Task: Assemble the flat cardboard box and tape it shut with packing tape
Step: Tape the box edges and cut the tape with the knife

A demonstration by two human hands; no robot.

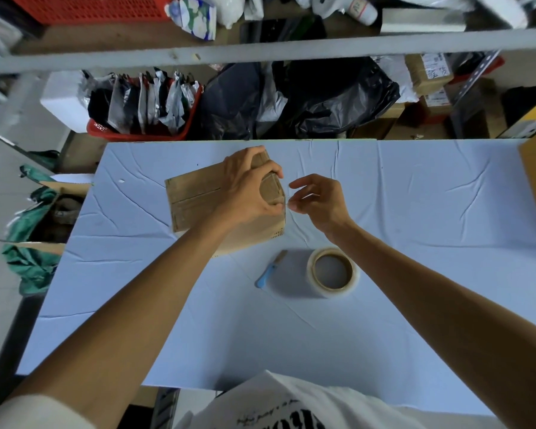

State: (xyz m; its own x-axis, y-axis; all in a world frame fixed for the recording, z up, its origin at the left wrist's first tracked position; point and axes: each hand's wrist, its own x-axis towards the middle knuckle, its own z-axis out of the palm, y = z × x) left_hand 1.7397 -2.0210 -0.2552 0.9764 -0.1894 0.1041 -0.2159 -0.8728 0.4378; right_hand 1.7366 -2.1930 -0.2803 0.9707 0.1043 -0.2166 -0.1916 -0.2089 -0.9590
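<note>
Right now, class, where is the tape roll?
Head view: the tape roll lies on the table, just right of the blue cutter and nearer the person than the cardboard box.

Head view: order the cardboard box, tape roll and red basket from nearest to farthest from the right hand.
1. Cardboard box, just left of the right hand.
2. Tape roll, nearer the person.
3. Red basket, far back left.
</note>
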